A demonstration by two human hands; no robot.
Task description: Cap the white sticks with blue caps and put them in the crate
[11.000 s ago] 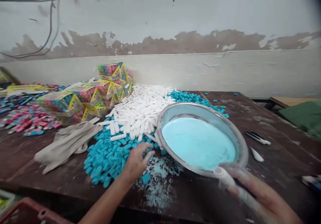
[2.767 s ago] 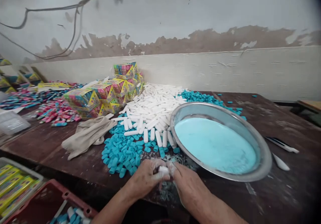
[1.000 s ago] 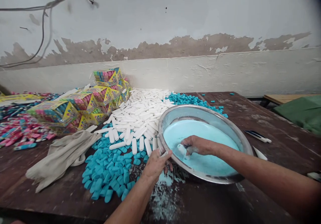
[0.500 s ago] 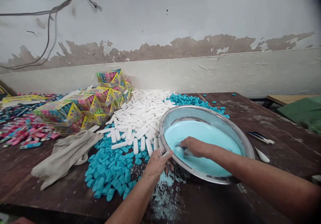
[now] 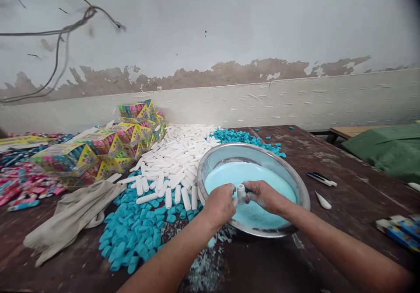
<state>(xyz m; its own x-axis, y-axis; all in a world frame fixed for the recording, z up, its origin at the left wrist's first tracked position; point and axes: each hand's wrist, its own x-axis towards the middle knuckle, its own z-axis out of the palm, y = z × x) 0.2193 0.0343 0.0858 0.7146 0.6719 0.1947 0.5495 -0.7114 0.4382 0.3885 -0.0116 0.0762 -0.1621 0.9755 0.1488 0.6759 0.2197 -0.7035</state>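
Observation:
A large metal basin (image 5: 303, 188) holds light-blue powder (image 5: 262, 175). Above the basin's near left part, a small white plastic tube (image 5: 241, 191) stands upright with its open neck facing up. My left hand (image 5: 220, 203) is closed at the tube's left side, its fingertips meeting it. From the right, my right hand (image 5: 262, 194) pinches the same tube between thumb and fingers, which are dusted with powder. White empty tubes (image 5: 177, 153) lie heaped left of the basin. Blue caps (image 5: 138, 227) are piled nearer to me, left of my left forearm.
Packed boxes of colourful tubes (image 5: 108, 144) are stacked at the left, beside loose pink and blue tubes (image 5: 22, 179). A beige cloth (image 5: 75, 210) lies in front. Right of the basin are a dark-and-white tool (image 5: 320, 179) and a white pointed piece (image 5: 323, 200). Spilled powder (image 5: 206, 266) marks the brown table.
My right hand has come up out of the powder to the white tube. My left hand has left the basin's rim and moved over the basin to meet it. The view has shifted slightly.

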